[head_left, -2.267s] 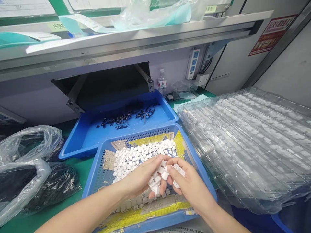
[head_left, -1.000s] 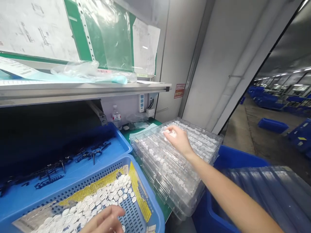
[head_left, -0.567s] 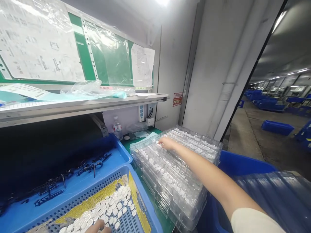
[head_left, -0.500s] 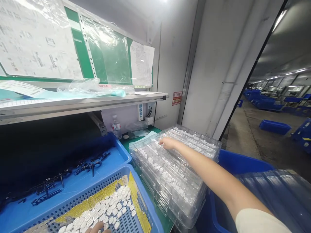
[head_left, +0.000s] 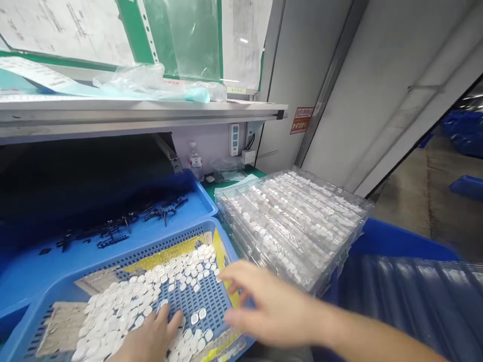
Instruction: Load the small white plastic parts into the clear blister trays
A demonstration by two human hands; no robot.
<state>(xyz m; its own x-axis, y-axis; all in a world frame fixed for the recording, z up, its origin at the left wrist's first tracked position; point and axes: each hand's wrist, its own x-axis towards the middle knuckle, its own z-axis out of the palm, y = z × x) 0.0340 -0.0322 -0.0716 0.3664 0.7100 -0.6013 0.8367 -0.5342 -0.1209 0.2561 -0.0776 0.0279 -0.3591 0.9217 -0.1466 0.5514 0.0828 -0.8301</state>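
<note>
— Largest first?
— A stack of clear blister trays [head_left: 292,226] holding white pieces, just right of the blue perforated basket [head_left: 132,246].
— And the parts?
— Small white pieces [head_left: 124,301] lie loose in that basket.
— Your hands?
— My left hand [head_left: 149,339] rests on them, fingers spread; cannot tell whether any are gripped. My right hand [head_left: 271,306], blurred, hangs open over the basket's right edge, nothing visible in it.

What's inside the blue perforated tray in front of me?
The blue perforated tray holds loose white pieces on yellow-printed paper; the pieces and your left hand hide the tray floor beneath them.
</note>
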